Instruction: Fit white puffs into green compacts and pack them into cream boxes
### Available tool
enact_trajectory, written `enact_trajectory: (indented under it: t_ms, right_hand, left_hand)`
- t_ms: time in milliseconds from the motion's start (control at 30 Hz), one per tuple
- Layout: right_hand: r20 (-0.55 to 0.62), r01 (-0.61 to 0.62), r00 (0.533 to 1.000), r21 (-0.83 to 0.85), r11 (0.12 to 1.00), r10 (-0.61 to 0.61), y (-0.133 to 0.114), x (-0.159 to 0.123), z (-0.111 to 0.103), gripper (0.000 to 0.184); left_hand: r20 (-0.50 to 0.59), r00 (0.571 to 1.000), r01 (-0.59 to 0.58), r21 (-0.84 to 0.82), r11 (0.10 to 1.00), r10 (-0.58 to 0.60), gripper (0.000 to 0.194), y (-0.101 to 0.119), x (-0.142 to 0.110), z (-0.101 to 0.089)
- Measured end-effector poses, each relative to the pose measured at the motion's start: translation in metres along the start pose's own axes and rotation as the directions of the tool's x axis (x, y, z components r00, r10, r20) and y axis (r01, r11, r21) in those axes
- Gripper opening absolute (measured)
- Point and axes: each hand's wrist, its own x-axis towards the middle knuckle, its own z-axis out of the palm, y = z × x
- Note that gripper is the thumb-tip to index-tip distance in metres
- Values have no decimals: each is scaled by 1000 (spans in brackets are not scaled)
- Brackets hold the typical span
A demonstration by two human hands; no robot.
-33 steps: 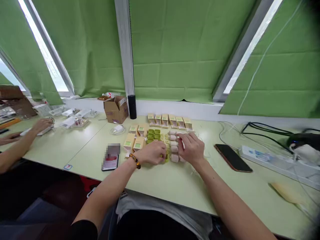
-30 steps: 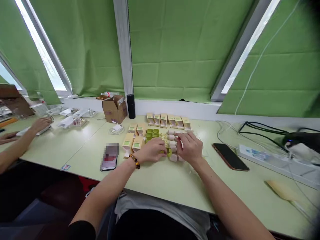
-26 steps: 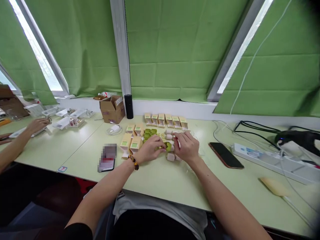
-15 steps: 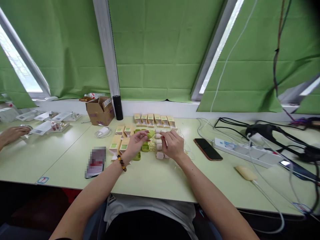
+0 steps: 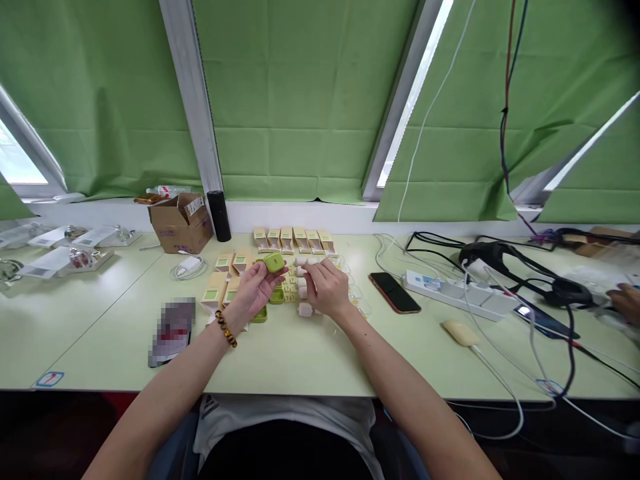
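My left hand [image 5: 253,291] is raised a little above the table, palm up, with its fingers pinched on a small green case [image 5: 275,261]. My right hand [image 5: 326,288] rests on the table beside a column of small pink-white pieces [image 5: 303,293], fingers curled over them; whether it grips one I cannot make out. More green cases [image 5: 276,297] lie between my hands. Small cream boxes with green labels [image 5: 217,293] stand left of my left hand, and a row of them [image 5: 293,238] lines the back.
A dark phone [image 5: 395,293] lies right of my right hand, then a power strip [image 5: 457,293] with tangled cables. A blurred card [image 5: 173,323] lies at front left. A brown carton [image 5: 181,222] and black cylinder [image 5: 219,215] stand at the back. Another person's hand [image 5: 627,301] shows at far right.
My left hand picked a green case off the table and lifted it, turning palm up. My right hand stayed on the pink-white pieces. The view swung right.
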Motion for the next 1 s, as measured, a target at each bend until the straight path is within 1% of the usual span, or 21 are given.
enact_trajectory:
  t_ms: [233,333,433,600,767,867,1000]
  right_hand:
    - [9,10,1000,-16,1000,-10,0,1,0,20]
    - [32,9,999,-28,1000,-8,1,0,1,19]
    - [95,-16,995,-41,999,20,0,-1,2,18]
    - [214,-75,973,-60,995,86,-1,-2,3,16]
    - [283,-109,951,-66,992,123,-2,-3,6,17]
    - [353,-97,929,-69,993,115,-3,-2,7,16]
    - [434,-48,898,-59,997,69,-7,-1,7,11]
  left_hand:
    - [0,1000,0,-14,1000,0,24,2,-1,1]
    - [1,1000,-6,-15,1000,6,26,2,0,0]
    - [9,1000,-3,-13,1000,3,28,2,0,0]
    - [15,1000,-2,-3,1000,2,31,3,-2,3]
    - [31,998,-60,25,998,59,35,3,-3,6]
    - [20,994,-105,60,993,104,44,1,-3,4]
    - [-1,986,-164,154,974,166,55,-3,0,-2]
